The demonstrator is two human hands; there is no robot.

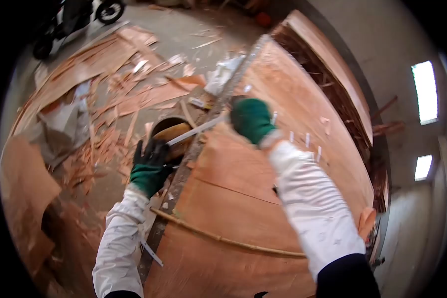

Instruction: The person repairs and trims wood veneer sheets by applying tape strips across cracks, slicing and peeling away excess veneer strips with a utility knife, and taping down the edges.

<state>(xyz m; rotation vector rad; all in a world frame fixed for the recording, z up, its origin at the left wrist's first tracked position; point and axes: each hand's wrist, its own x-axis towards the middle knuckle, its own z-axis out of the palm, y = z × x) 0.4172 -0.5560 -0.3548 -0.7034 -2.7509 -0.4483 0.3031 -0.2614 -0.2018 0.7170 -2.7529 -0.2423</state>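
Note:
A narrow white strip [196,130] stretches between my two gloved hands, over the edge of the wood-veneer-covered bench. My left hand [151,166], in a green and dark glove, has its fingers closed at the strip's lower end. Just beyond those fingers is a round container [173,122] with something yellow-brown inside. My right hand [251,119], in a similar glove and blurred by motion, is closed at the strip's upper end, above the veneer sheet [233,169]. Its fingertips are partly hidden.
Several short white pieces [307,140] lie on the sheet near my right hand. A thin bamboo stick [223,239] crosses the sheet nearer me. Torn veneer scraps [134,107] litter the floor to the left. A stacked board [328,64] rises at the far right; a motorbike [79,20] stands behind.

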